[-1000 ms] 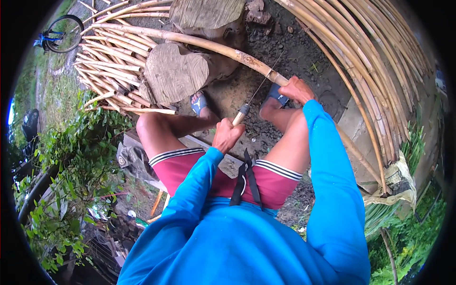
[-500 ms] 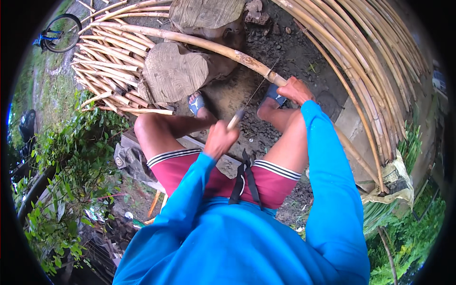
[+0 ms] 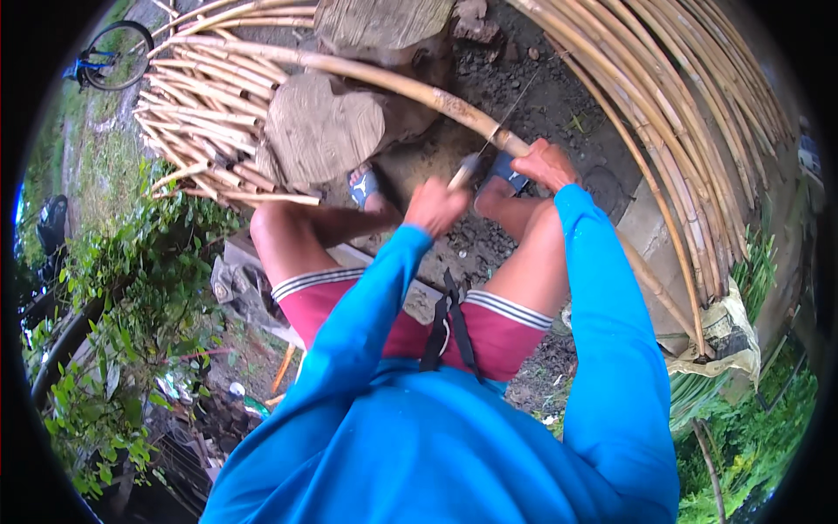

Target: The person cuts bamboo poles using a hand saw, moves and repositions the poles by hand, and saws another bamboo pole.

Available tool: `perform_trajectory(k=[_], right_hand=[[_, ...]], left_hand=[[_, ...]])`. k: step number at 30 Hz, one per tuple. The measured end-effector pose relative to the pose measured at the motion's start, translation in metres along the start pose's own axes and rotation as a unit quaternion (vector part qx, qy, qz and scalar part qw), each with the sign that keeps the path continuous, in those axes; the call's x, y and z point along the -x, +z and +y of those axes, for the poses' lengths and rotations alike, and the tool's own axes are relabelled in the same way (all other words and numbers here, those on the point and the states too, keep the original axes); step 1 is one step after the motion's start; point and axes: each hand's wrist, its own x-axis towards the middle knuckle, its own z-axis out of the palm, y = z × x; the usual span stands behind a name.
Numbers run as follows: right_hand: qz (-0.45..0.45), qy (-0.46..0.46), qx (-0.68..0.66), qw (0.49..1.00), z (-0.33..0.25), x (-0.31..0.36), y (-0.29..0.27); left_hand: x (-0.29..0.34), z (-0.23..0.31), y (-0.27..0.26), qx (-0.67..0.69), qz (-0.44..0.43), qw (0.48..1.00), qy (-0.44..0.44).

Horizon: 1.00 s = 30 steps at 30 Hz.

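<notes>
A long bamboo pole (image 3: 384, 80) slants from the upper left, past a wooden stump, down to the right between my legs and beyond. My right hand (image 3: 545, 166) is wrapped round it near my right knee. Fingers closed, my left hand (image 3: 436, 207) holds the pale handle of a thin-bladed saw (image 3: 462, 175). The narrow blade lies across the pole just left of my right hand, where a dark ring shows; its tip sticks out beyond the pole. How deep the blade sits cannot be made out.
A flat-topped stump (image 3: 321, 129) stands ahead, with another stump (image 3: 375, 31) behind it. Short bamboo pieces (image 3: 205, 109) are piled at the left. Long bamboo poles (image 3: 650, 113) lean along the right, near a torn sack (image 3: 733, 336). A bicycle wheel (image 3: 113, 57) shows at far left.
My left hand has moved forward and to the right with the saw, bringing its handle close to the pole. More blade shows beyond the pole. My right hand stays on the pole.
</notes>
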Motion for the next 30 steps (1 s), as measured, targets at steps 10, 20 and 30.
perform_trajectory(k=[10,20,30], right_hand=[[0.038,-0.004,0.007,0.999,-0.014,0.002,-0.001],[0.026,-0.028,0.002,0.999,-0.018,0.007,0.002],[0.045,-0.011,0.018,0.999,-0.016,-0.005,-0.001]], left_hand=[[-0.004,-0.007,-0.006,0.186,-0.004,0.966,-0.178],[-0.034,-0.002,-0.006,0.044,-0.024,0.994,-0.098],[-0.013,-0.003,0.000,0.178,0.026,0.968,-0.174]])
